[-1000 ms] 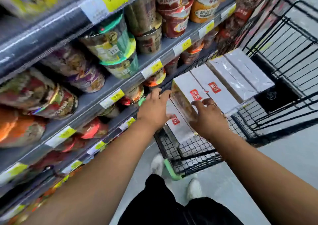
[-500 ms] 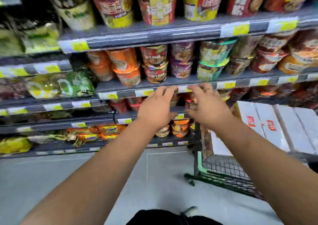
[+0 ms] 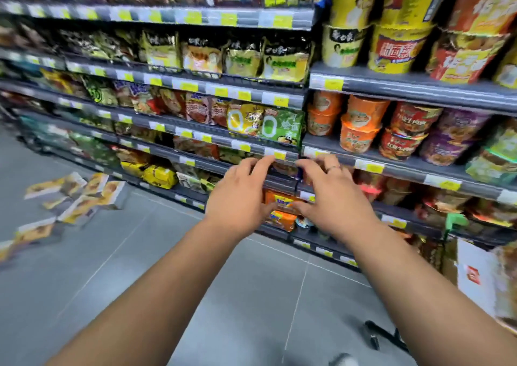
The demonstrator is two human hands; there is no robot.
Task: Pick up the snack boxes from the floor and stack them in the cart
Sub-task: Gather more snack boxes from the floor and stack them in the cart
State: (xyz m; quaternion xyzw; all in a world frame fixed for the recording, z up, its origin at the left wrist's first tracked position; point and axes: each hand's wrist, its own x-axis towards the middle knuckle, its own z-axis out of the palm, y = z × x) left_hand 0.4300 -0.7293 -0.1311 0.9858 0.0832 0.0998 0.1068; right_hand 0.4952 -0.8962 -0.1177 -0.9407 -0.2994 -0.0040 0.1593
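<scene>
Several white and yellow snack boxes [image 3: 75,197] lie scattered on the grey floor at the far left, blurred by motion. My left hand [image 3: 237,197] and my right hand [image 3: 330,197] are stretched out side by side in mid air in front of the shelves, fingers relaxed, holding nothing. At the right edge a white snack box with a red logo [image 3: 475,276] stands in the cart, of which only a green corner [image 3: 454,221] and a black lower bar [image 3: 389,335] show.
Long store shelves [image 3: 279,152] packed with noodle bags and cup noodles run across the whole back, with yellow price tags on their edges. Grey tiled floor [image 3: 140,281] spreads between me and the boxes.
The view has swung left, away from the cart and toward the boxes on the floor. Both hands have let go of the box set in the cart and now hang free.
</scene>
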